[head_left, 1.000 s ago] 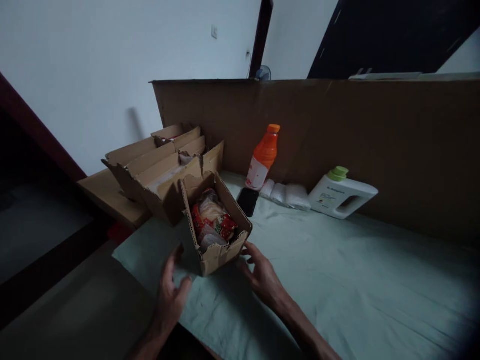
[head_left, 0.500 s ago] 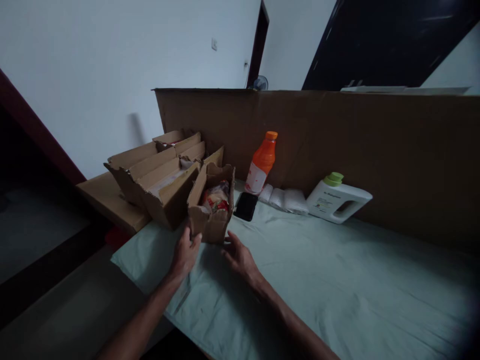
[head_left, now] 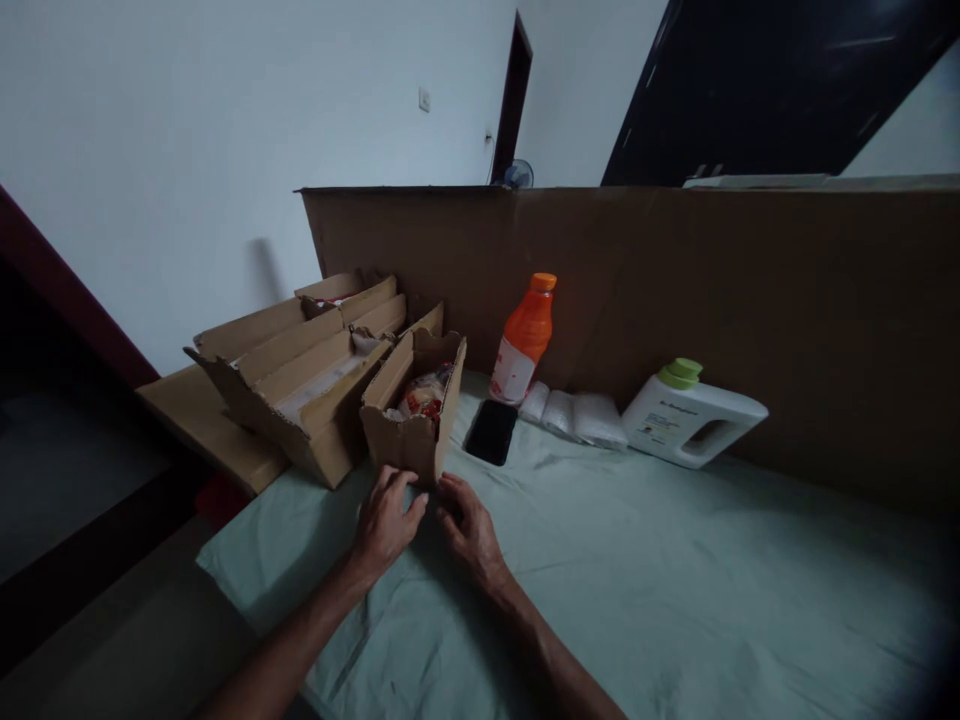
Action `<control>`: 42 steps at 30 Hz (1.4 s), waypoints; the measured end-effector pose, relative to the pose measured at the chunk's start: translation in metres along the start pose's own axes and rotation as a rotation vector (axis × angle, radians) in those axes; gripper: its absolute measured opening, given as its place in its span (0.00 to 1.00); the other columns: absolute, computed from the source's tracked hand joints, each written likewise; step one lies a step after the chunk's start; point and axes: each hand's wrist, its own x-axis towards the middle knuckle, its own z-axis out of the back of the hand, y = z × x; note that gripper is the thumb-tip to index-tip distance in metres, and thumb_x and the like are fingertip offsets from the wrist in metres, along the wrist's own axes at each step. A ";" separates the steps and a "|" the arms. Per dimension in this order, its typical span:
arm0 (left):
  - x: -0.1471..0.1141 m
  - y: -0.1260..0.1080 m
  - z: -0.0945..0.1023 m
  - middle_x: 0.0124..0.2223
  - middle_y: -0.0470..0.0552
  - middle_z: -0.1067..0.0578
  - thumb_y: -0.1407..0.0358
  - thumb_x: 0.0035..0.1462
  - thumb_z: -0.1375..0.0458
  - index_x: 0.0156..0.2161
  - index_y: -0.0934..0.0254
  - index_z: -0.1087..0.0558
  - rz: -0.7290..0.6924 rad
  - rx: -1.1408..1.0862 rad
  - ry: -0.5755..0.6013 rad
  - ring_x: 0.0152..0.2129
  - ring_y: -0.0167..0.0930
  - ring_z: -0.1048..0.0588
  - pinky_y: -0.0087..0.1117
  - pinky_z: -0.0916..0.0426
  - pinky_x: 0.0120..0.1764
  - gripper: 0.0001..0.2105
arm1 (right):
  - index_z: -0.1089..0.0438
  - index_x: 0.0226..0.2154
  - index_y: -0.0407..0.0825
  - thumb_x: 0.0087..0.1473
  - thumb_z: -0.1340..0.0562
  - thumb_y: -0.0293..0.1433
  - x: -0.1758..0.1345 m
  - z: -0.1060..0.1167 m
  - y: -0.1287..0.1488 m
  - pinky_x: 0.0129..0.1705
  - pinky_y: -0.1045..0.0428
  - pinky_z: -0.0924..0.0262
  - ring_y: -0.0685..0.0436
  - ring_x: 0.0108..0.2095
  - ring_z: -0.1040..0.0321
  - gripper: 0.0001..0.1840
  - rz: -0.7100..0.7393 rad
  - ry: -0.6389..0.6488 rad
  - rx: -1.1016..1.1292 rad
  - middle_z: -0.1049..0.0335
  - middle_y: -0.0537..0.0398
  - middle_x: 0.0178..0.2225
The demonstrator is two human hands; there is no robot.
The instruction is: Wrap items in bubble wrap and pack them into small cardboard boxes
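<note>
A narrow cardboard box (head_left: 401,440) stands on the green cloth, open at the top, with a red and clear plastic packet (head_left: 425,396) inside. My left hand (head_left: 388,522) rests its bent fingertips against the lower front of this box, its thumb held apart. At the box's lower right front corner, the fingers of my right hand (head_left: 469,528) are curved and touch or nearly touch the cardboard. Neither hand is wrapped round anything. Just right of the box, a black phone-like slab (head_left: 490,432) lies flat.
More open cardboard boxes (head_left: 322,375) stand at the left on a flat carton (head_left: 214,425). Behind are an orange bottle (head_left: 523,340), bubble-wrap rolls (head_left: 574,415) and a white jug with a green cap (head_left: 686,415). A tall cardboard panel (head_left: 637,260) closes off the back of the cloth-covered table (head_left: 645,570).
My left hand has shifted from the box's left side to its front, and my right hand has come closer to it. The box has turned slightly and moved left against its neighbour.
</note>
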 end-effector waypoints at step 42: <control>0.132 -0.001 -0.066 0.40 0.57 0.22 0.70 0.61 0.49 0.37 0.65 0.21 -0.085 0.235 0.037 0.41 0.38 0.26 0.36 0.37 0.49 0.12 | 0.26 0.43 0.50 0.50 0.44 0.19 -0.003 0.002 0.025 0.53 0.47 0.33 0.43 0.52 0.28 0.20 0.079 0.110 -0.208 0.25 0.48 0.50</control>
